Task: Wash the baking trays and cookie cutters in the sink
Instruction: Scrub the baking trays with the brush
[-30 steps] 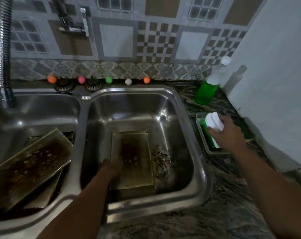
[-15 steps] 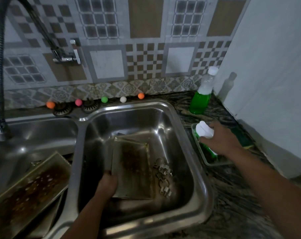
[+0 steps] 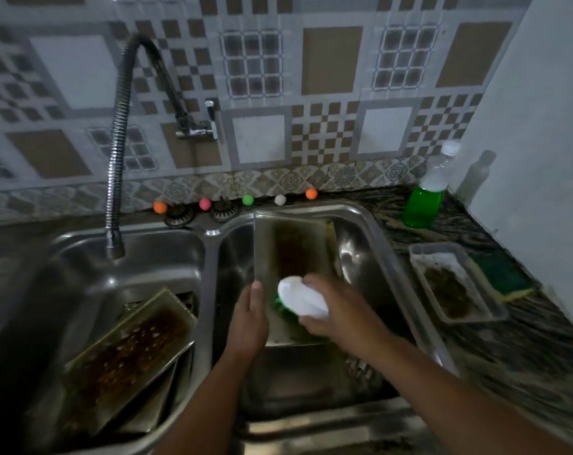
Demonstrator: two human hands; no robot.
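Observation:
A dirty metal baking tray (image 3: 295, 254) stands tilted up in the right basin of the double sink (image 3: 390, 257), its far end leaning on the back rim. My left hand (image 3: 250, 318) grips the tray's near left edge. My right hand (image 3: 336, 310) grips a scrub brush (image 3: 300, 298) with a white handle and green bristles, pressed on the tray's near end. Cookie cutters (image 3: 360, 367) lie on the basin floor, partly hidden under my right forearm. More greasy trays (image 3: 127, 353) are stacked in the left basin.
A flexible steel tap (image 3: 116, 165) hangs over the left basin. On the right counter stand a bottle of green soap (image 3: 424, 205), a clear dish (image 3: 452, 284) with grime, and a green sponge (image 3: 500, 272). Small coloured balls (image 3: 245, 200) line the back ledge.
My right hand lifted the brush out of the counter dish and brought it left onto the tray. My left hand tipped the tray up from flat in the basin.

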